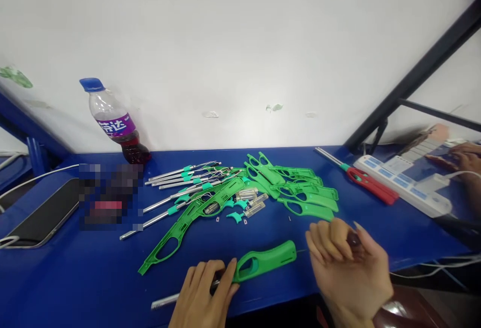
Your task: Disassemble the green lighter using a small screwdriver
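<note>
A green lighter body (268,262) with a metal tube (164,301) lies near the front edge of the blue table. My left hand (206,293) is closed round it where tube and body meet. To the right of its handle end, my right hand (347,268) is raised with curled fingers, gripping a dark rounded piece whose thin shaft points left. Behind them lie green shell halves (304,210), one of them long (188,220), metal tubes with wires (176,173), teal triggers (236,217) and clear lighter tanks (255,208).
A bottle of dark drink (112,122) leans by the wall at the left, near a black phone (45,213). At the right are a red lighter (372,185), a white power strip (404,185) and another person's hand (468,160).
</note>
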The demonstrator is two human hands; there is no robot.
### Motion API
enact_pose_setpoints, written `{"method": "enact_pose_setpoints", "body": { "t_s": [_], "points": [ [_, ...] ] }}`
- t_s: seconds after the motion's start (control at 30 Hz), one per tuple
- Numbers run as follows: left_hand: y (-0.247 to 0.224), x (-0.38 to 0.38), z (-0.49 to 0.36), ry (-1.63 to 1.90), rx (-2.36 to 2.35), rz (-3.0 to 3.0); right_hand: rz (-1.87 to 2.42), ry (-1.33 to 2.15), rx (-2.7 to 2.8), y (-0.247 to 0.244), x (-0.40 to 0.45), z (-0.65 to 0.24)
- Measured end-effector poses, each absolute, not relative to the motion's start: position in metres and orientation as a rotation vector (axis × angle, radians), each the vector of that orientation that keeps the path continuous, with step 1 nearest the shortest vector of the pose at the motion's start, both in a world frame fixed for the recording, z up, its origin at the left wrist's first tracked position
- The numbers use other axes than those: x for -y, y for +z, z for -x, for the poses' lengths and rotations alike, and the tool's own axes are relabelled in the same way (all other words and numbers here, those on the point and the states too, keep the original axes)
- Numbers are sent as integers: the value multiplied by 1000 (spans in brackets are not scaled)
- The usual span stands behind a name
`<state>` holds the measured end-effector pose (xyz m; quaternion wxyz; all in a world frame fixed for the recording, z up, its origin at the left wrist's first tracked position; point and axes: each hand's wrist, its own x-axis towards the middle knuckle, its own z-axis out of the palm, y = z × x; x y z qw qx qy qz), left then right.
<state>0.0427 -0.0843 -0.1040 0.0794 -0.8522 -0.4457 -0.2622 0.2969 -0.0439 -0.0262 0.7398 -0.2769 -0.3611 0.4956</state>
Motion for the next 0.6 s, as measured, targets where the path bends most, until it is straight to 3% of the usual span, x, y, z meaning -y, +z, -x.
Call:
{"method": "enact_pose_setpoints", "body": {
  "t_s": [0.3,0.6],
  "points": [
    [-106,85,-47,-838,1360,2535,422,1087,893,-69,45,-304],
    [-111,82,-49,-916,1340,2543,515,974,882,-78,21,-306]
  ]
}}
